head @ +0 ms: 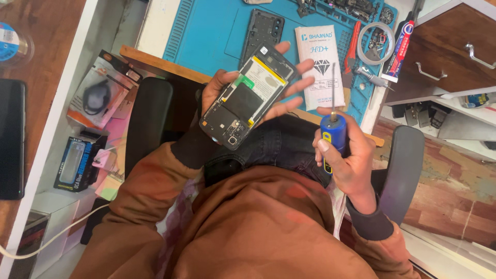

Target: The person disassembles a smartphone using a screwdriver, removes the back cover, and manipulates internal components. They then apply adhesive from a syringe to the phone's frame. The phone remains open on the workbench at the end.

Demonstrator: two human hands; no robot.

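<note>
My left hand [227,90] holds an opened smartphone [248,95] flat on its palm, back cover off, with the battery and circuit board showing. My right hand [349,160] grips a blue-handled screwdriver [333,132] with its thin shaft pointing up, a little to the right of the phone and apart from it. The phone's dark back cover [262,31] lies on the blue work mat [206,31] beyond my left hand. I sit in a chair, wearing a brown jacket.
A white packet [321,64], red-handled pliers [352,49], a roll of clear tape [376,42] and a glue tube [400,46] lie on the mat. Boxed items [98,95] fill the white shelf at left. A drawer unit [454,57] stands at right. Black chair armrests [147,121] flank me.
</note>
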